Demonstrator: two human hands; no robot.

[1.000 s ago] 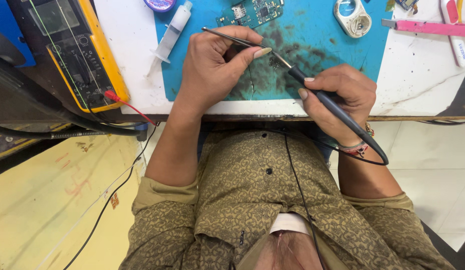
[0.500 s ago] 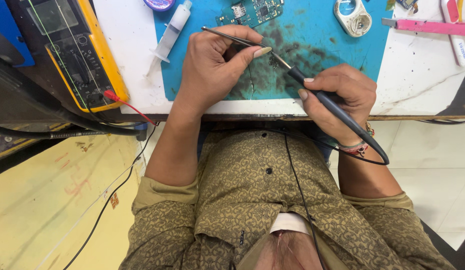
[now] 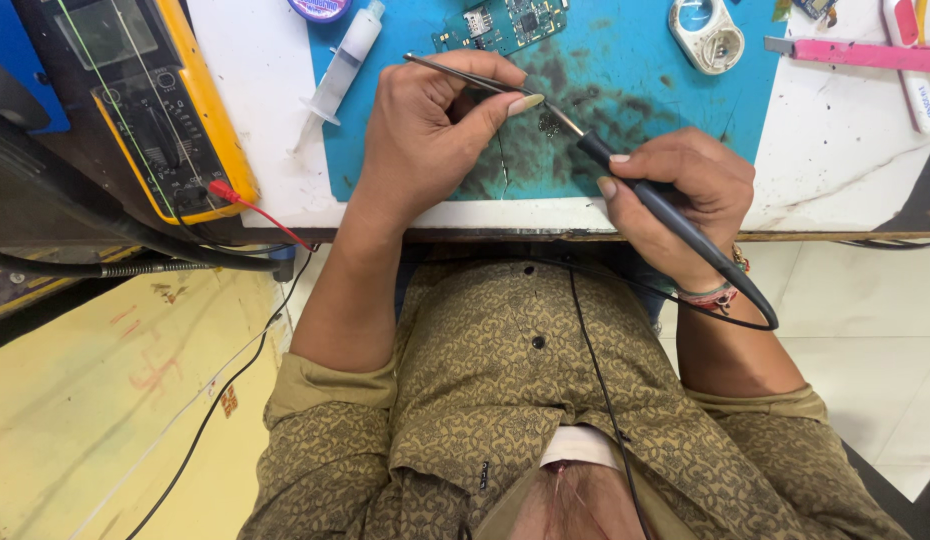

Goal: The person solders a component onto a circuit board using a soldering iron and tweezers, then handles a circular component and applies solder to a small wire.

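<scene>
My left hand (image 3: 425,140) pinches thin metal tweezers (image 3: 447,68) over the stained blue work mat (image 3: 635,90). In my right hand (image 3: 685,190) is a black soldering iron (image 3: 653,200), held like a pen, its cable looping back past my wrist. The iron's tip (image 3: 557,118) rests at a small dark part on the mat, just right of my left thumb. A green circuit board (image 3: 505,22) lies at the mat's far edge, beyond both hands.
A syringe (image 3: 340,65) lies at the mat's left edge. A yellow multimeter (image 3: 155,110) with a red probe (image 3: 230,193) sits far left. A white round holder (image 3: 710,35) and a pink tool (image 3: 855,52) lie at the far right. Black cables hang off the table's left edge.
</scene>
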